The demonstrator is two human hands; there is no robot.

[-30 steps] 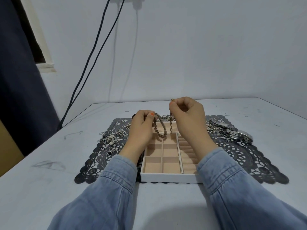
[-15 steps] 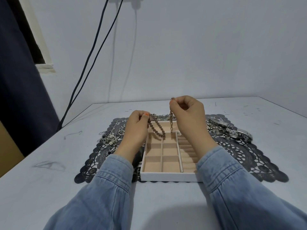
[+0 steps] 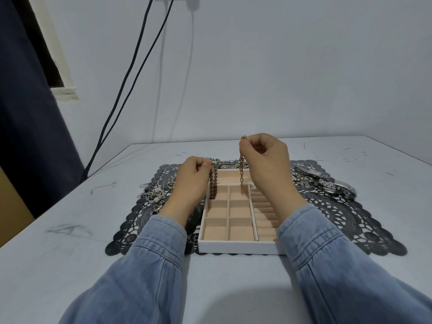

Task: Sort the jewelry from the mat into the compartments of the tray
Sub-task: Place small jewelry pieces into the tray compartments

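Observation:
A white tray (image 3: 233,247) with beige compartments lies on a black lace mat (image 3: 350,220). My left hand (image 3: 194,181) pinches a brown beaded bracelet (image 3: 212,183) that hangs down into the tray's upper-left small compartment. My right hand (image 3: 264,160) is raised higher and pinches a thin gold chain (image 3: 241,169), which dangles straight over the tray's far part. Silver jewelry (image 3: 154,192) lies heaped on the mat's left side. Metal watches (image 3: 327,181) and small pieces lie on its right side.
The mat sits on a white table (image 3: 70,230) against a pale wall. Two black cables (image 3: 131,66) run down the wall at the left. A dark curtain (image 3: 23,113) hangs at the far left. More jewelry (image 3: 224,163) lies behind the tray.
The beaded bracelet, earlier looped between my hands, now hangs straight from my left hand, which moved left and down. My right hand lifted the chain slightly.

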